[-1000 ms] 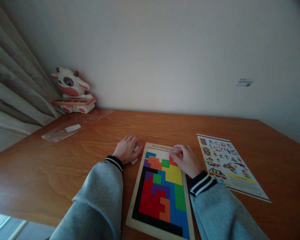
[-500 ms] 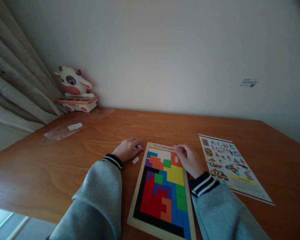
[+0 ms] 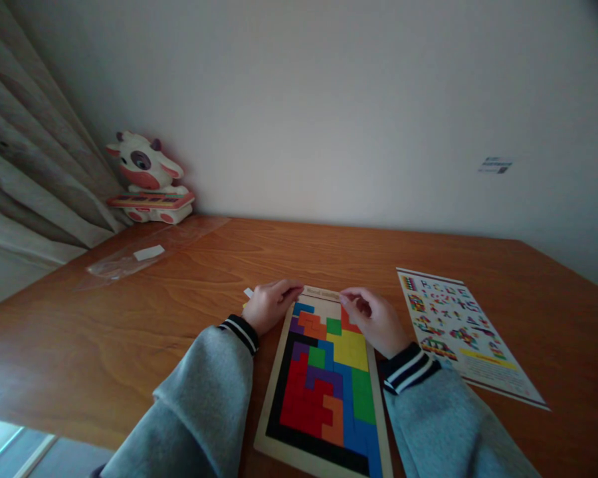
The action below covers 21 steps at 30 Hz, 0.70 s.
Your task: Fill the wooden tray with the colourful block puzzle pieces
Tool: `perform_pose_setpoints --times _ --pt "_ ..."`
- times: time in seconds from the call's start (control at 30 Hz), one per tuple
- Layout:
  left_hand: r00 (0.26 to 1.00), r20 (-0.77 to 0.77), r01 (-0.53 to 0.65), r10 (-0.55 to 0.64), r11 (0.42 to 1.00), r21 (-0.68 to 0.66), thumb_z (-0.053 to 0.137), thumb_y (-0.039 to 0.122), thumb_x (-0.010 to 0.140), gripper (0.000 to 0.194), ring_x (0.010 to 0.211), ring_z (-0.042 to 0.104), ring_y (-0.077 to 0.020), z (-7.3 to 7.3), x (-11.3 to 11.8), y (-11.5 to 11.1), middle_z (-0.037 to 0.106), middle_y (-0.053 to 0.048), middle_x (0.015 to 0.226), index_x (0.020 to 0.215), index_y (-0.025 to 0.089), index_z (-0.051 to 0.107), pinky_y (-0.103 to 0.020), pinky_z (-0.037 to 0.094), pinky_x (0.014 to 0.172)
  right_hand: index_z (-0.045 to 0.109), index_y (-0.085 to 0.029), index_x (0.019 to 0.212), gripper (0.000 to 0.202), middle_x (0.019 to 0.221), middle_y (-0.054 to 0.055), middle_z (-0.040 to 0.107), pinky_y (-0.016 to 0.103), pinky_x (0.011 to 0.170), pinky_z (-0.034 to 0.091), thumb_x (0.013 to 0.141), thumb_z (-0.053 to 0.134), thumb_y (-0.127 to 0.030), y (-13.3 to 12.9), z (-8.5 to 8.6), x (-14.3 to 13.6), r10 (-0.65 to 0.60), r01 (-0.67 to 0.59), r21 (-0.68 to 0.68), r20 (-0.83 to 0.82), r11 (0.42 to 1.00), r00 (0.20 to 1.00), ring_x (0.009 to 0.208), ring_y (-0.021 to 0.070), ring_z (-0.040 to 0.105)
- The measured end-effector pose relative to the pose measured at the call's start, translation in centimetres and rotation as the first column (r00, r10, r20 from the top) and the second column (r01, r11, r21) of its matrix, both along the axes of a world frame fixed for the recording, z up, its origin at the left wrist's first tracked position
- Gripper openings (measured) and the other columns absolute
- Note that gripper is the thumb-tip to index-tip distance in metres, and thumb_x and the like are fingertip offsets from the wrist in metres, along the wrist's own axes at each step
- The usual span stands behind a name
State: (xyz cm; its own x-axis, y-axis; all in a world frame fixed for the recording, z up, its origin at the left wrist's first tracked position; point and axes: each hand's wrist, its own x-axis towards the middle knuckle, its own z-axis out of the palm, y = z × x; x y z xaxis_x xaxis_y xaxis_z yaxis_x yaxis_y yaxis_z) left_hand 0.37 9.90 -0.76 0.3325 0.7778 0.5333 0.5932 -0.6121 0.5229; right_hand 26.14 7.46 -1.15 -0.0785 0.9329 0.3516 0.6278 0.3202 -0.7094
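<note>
A wooden tray puzzle [image 3: 274, 398] lies on the table with its far end between my hands. Colourful block pieces fill most of it, while bare wood shows near the far end. My left hand [image 3: 270, 305] is at the tray's far left corner, its fingers pinched together over the rim; anything between them is hidden. My right hand [image 3: 376, 322] hovers at the far right corner with thumb and fingertips closed. Below those fingertips an orange piece [image 3: 347, 322] is partly covered. A small white piece [image 3: 248, 292] lies on the table behind my left hand.
A printed pattern sheet [image 3: 458, 318] lies right of the tray. Farther left are a clear plastic bag [image 3: 114, 265] with a white label and a cow toy with a keyboard [image 3: 152, 179] against the wall. A curtain [image 3: 40, 159] hangs at the left.
My left hand has moved right, from the small white pieces on the table to the tray's far left corner. My right hand has shifted slightly left and down, covering more of the orange piece.
</note>
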Motion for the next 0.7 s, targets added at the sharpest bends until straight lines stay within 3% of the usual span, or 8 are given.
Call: perform_pose_setpoints --times 0.13,0.3,0.53,0.63,0.7 --pt "0.958 0.245 0.176 -0.151 0.981 -0.086 0.065 0.033 0.09 0.017 0.081 0.071 -0.0145 0.4 2.7 -1.6 0.076 -0.003 0.091 0.097 0.019 0.071 -0.025 0.057 0.076 0.068 -0.023 0.101 0.029 0.086 0.004 0.071 0.029 0.06 0.048 0.087 0.062 -0.047 -0.8 0.7 -1.1 0.207 -0.207 -0.015 -0.009 0.978 0.978 0.064 0.016 0.059" --pt "0.903 0.356 0.31 -0.24 0.938 -0.154 0.07 0.034 0.087 0.02 0.078 0.07 -0.015 0.3 3.8 -2.4 0.076 -0.005 0.088 0.094 0.015 0.073 -0.025 0.057 0.075 0.069 -0.023 0.094 0.026 0.093 0.005 0.074 0.03 0.061 0.049 0.084 0.066 -0.047 -1.0 0.7 -1.3 0.266 -0.268 -0.021 -0.077 0.963 0.961 0.068 0.0173 0.062" --pt "0.9 0.36 0.292 -0.246 0.953 -0.079 0.069 0.04 0.086 0.024 0.075 0.068 -0.0158 0.9 3.8 -2.4 0.074 -0.007 0.081 0.086 0.016 0.074 -0.026 0.056 0.072 0.071 -0.023 0.089 0.022 0.091 0.005 0.076 0.031 0.067 0.052 0.086 0.064 -0.044 -1.3 1.3 -1.7 0.277 -0.286 -0.076 -0.108 0.955 0.955 0.078 0.0205 0.067" --pt "0.938 0.241 0.257 -0.248 0.966 -0.007 0.064 0.036 0.091 0.022 0.09 0.069 -0.0181 1.2 3.3 -2.1 0.074 -0.009 0.098 0.099 0.017 0.071 -0.03 0.056 0.081 0.07 -0.022 0.089 0.023 0.086 0.006 0.075 0.032 0.066 0.052 0.086 0.062 -0.043 -1.0 1.1 -1.1 0.222 -0.23 -0.079 -0.103 0.97 0.97 0.075 0.02 0.066" --pt "0.967 0.093 0.235 -0.238 0.971 0.041 0.058 0.031 0.095 0.021 0.098 0.067 -0.019 1.2 2.9 -1.9 0.072 -0.009 0.106 0.107 0.018 0.068 -0.032 0.054 0.087 0.068 -0.021 0.102 0.028 0.085 0.005 0.074 0.031 0.064 0.051 0.086 0.061 -0.043 -0.6 0.8 -0.3 0.171 -0.185 -0.094 -0.137 0.978 0.976 0.071 0.0187 0.065"
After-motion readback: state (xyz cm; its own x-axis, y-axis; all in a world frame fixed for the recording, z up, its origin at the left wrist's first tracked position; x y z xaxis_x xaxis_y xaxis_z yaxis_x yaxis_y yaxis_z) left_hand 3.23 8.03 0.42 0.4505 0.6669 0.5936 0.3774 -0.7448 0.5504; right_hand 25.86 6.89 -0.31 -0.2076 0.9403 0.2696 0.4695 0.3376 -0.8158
